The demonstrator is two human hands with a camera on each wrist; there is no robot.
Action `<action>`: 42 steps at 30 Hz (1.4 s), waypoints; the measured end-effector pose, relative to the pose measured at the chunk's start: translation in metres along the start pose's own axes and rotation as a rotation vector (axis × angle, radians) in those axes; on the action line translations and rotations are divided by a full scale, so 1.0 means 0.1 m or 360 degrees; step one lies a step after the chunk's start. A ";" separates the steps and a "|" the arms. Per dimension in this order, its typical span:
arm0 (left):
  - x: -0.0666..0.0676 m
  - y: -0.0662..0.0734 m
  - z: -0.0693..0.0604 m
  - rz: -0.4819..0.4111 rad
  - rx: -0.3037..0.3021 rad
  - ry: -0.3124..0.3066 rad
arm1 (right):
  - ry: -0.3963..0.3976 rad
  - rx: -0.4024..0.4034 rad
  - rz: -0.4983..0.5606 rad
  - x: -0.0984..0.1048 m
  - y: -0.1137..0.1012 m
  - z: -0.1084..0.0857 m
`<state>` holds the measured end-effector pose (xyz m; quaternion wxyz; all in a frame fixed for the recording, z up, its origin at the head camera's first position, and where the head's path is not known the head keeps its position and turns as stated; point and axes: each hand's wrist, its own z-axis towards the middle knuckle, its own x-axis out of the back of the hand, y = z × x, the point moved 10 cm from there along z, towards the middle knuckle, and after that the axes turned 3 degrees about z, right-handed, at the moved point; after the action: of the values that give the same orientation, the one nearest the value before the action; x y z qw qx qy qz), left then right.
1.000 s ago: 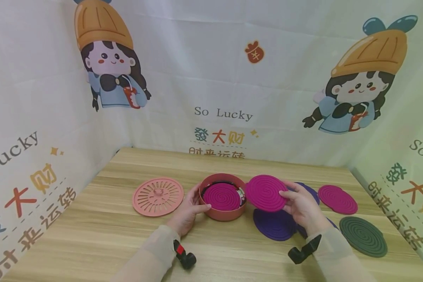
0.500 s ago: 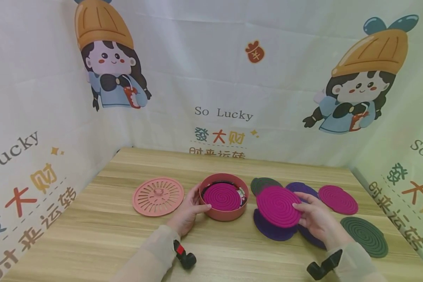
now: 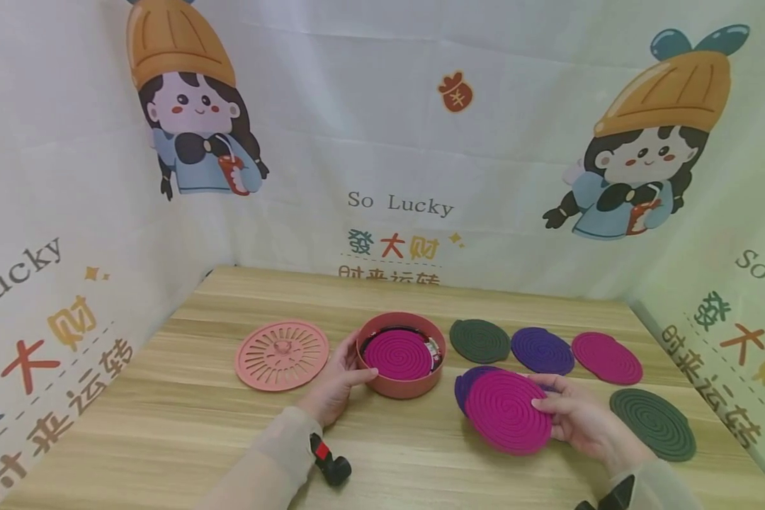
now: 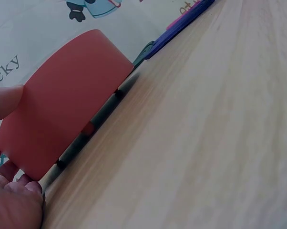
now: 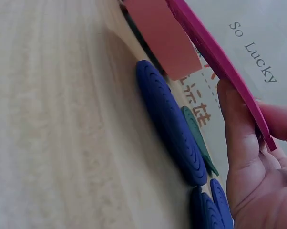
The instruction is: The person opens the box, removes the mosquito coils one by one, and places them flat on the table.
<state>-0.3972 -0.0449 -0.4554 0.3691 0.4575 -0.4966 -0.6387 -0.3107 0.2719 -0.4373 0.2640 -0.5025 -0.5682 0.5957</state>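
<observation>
My left hand [image 3: 333, 386] holds the left side of a round red mosquito coil box [image 3: 403, 387]. The thumb lies on its near rim and the fingers are behind its outer wall. Inside the box lies a magenta mosquito coil [image 3: 398, 355]. My right hand [image 3: 580, 414] pinches another magenta mosquito coil [image 3: 510, 414] by its right edge. That coil is raised and tilted above the table, shown edge-on in the right wrist view. Behind and below it, a purple coil [image 5: 169, 121] is partly covered in the head view.
A slotted pink lid [image 3: 282, 347] lies left of the box. Along the back right lie a green coil [image 3: 480, 341], a purple coil [image 3: 542, 350] and a magenta coil [image 3: 607, 358]. Another green coil [image 3: 653, 423] lies at the right, beside my right hand. Patterned cloth [image 3: 395, 142] encloses the table.
My right hand has carried the magenta coil away from the box, rightward and toward me. The green and purple coils behind are uncovered. The left hand stays on the box.
</observation>
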 end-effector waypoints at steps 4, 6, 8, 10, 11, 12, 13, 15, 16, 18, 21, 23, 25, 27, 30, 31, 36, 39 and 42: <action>0.01 0.01 -0.01 0.0001 0.0006 0.0010 | -0.0122 -0.0033 -0.0019 -0.05 0.08 -0.04; 0.01 0.01 -0.01 0.0003 0.0007 0.0014 | -0.0173 -0.0059 -0.0034 -0.08 0.13 -0.05; 0.01 0.02 -0.01 0.0001 0.0005 0.0017 | -0.0216 -0.0088 -0.0056 -0.12 0.16 -0.07; 0.01 0.02 0.00 0.0002 0.0000 0.0015 | -0.0258 -0.0116 -0.0065 -0.16 0.19 -0.08; 0.01 0.02 0.00 0.0001 -0.0003 0.0013 | -0.0281 -0.0133 -0.0060 -0.18 0.20 -0.09; 0.01 0.03 0.00 0.0001 -0.0006 0.0011 | -0.0302 -0.0146 -0.0058 -0.20 0.22 -0.09; 0.02 0.03 0.00 0.0000 -0.0009 0.0010 | -0.0325 -0.0163 -0.0049 -0.22 0.23 -0.10; 0.01 0.03 -0.01 0.0004 -0.0011 0.0006 | -0.0368 -0.0184 -0.0030 -0.26 0.25 -0.11; 0.01 0.03 -0.01 0.0004 -0.0012 0.0006 | -0.0385 -0.0193 -0.0026 -0.27 0.27 -0.12; 0.01 0.03 -0.01 0.0005 -0.0008 0.0006 | -0.0416 -0.0222 -0.0022 -0.29 0.29 -0.13; 0.00 0.03 -0.01 0.0004 -0.0002 0.0004 | -0.0437 -0.0264 -0.0030 -0.31 0.34 -0.14; 0.00 0.03 -0.02 0.0003 0.0001 0.0001 | -0.0437 -0.0287 -0.0038 -0.31 0.36 -0.15; 0.00 0.03 -0.02 0.0004 0.0003 0.0000 | -0.0445 -0.0280 -0.0058 -0.32 0.37 -0.15; -0.01 0.03 -0.02 0.0008 0.0005 -0.0001 | -0.0452 -0.0263 -0.0089 -0.34 0.37 -0.15; -0.01 0.02 -0.01 0.0011 0.0009 0.0002 | -0.0489 -0.0224 -0.0164 -0.38 0.35 -0.15; -0.01 0.02 -0.01 0.0010 0.0009 0.0002 | -0.0503 -0.0208 -0.0194 -0.39 0.35 -0.15; -0.02 0.03 -0.01 0.0008 -0.0006 -0.0001 | -0.0485 -0.0150 -0.0348 -0.41 0.34 -0.15; -0.02 0.02 -0.01 0.0008 -0.0009 -0.0005 | -0.0404 -0.0140 -0.0460 -0.37 0.33 -0.14; -0.02 0.02 0.00 0.0004 -0.0008 -0.0008 | -0.0339 -0.0133 -0.0586 -0.33 0.32 -0.14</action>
<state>-0.3961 -0.0434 -0.4529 0.3699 0.4543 -0.4964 -0.6406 -0.2780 0.2421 -0.4553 0.2859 -0.3350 -0.6993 0.5630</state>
